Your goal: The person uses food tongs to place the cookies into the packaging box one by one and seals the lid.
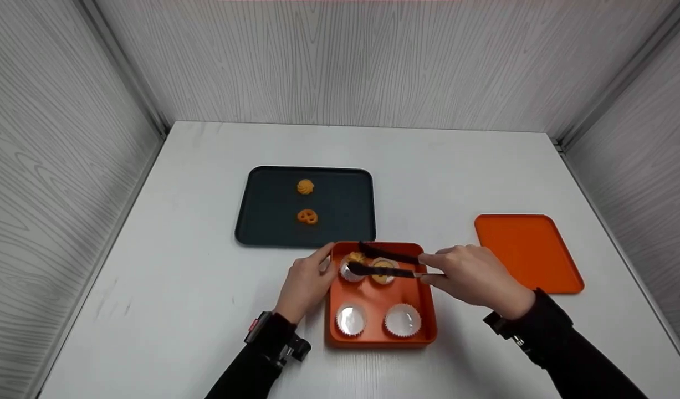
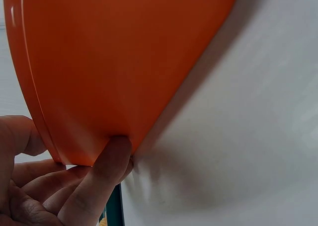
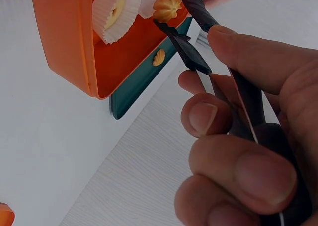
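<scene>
My right hand (image 1: 475,274) grips a pair of black-tipped tongs (image 1: 392,272) over an orange box (image 1: 376,296). In the right wrist view the spread tong tips stand on either side of a swirl cookie (image 3: 167,7) at a white paper cup in the far left of the box. Beside it, a second paper cup (image 3: 130,17) holds a pale yellow cookie (image 3: 115,11). My left hand (image 1: 306,285) holds the far left corner of the box, its thumb and fingers around the wall (image 2: 109,77). Two paper cups (image 1: 351,320) with nothing in them sit in the near half.
Behind the box lies a dark green tray (image 1: 267,208) carrying a swirl cookie (image 1: 305,187) and a pretzel-shaped cookie (image 1: 307,216). A flat orange tray (image 1: 531,255) lies to the right, beyond my right hand. Grey wood-grain panels (image 1: 340,61) border the white table.
</scene>
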Demonstrator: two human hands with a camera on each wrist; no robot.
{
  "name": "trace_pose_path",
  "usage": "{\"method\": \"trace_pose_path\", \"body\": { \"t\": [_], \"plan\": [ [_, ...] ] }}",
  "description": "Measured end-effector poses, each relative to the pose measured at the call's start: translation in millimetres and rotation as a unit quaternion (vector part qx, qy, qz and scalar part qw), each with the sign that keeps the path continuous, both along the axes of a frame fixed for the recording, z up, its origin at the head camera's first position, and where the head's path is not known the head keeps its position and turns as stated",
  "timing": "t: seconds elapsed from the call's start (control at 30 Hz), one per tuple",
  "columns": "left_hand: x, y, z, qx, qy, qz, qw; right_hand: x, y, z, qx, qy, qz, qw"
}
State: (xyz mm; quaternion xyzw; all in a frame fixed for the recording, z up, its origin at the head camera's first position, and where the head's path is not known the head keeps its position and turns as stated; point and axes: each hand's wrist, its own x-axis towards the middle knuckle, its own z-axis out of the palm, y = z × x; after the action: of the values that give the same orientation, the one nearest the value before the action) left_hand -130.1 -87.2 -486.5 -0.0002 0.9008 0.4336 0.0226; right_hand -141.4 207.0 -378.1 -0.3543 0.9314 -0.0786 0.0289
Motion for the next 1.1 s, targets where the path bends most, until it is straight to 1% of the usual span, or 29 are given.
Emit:
{"method": "trace_pose_path", "body": {
  "t": [0.23, 0.4, 0.57, 0.9, 1.1],
  "plan": [
    [1.5, -0.4, 1.3, 0.003, 0.024, -0.009, 0.9997, 0.4, -2.6, -3.2, 0.001, 0.009, 0.010, 1.000],
    [1.9, -1.0, 0.5, -0.003, 0.037, -0.012, 0.9992, -0.9, -5.0, -5.0, 0.008, -0.007, 0.004, 1.000],
    [2.1, -1.1, 0.4, -0.007, 0.037, -0.012, 0.9992, -1.8, -8.0, -5.6, 0.017, -0.023, -0.003, 1.000],
    [1.8, -0.4, 1.2, -0.011, 0.030, -0.007, 0.9995, -1.3, -10.8, -4.4, 0.026, -0.018, -0.009, 0.999],
    [1.7, -0.6, 1.0, -0.004, 0.029, -0.008, 0.9996, -2.2, -10.5, -3.5, 0.024, -0.021, -0.012, 0.999]
  ]
}}
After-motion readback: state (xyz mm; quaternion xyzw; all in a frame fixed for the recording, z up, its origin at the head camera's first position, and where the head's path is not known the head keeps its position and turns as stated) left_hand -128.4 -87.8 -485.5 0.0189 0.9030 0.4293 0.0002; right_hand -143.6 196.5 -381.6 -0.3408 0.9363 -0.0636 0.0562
